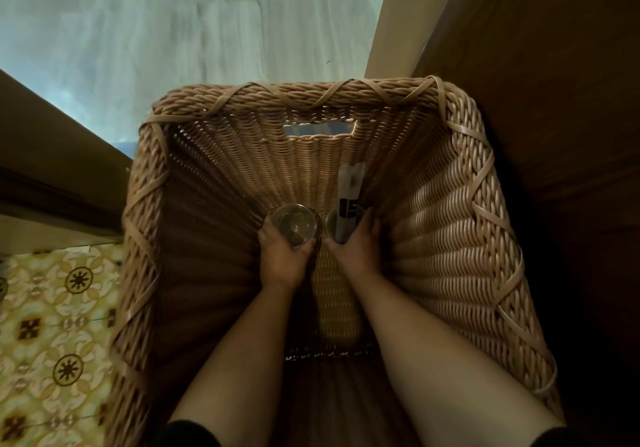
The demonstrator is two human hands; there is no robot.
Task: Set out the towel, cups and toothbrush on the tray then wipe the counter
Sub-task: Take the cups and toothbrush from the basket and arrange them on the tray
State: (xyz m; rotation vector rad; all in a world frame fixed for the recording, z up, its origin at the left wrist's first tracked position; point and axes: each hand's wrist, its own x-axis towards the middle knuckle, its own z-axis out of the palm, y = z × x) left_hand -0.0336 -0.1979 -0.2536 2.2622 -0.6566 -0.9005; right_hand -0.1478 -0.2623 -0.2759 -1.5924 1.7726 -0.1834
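Note:
Both my arms reach down into a deep wicker basket (304,100). My left hand (282,257) grips a clear glass cup (294,226) near the basket's bottom. My right hand (356,242) is closed around a second glass cup (337,224), and a wrapped toothbrush packet (349,190), white on top with a dark band, stands in that cup. The two cups sit side by side, almost touching. No towel or tray is in sight.
The basket has high woven walls and a handle slot (318,130) in its far side. Dark wooden panels (554,100) rise at the right and a wooden ledge (52,155) at the left. Patterned floor tiles (59,325) show at the lower left, pale floor (173,30) beyond.

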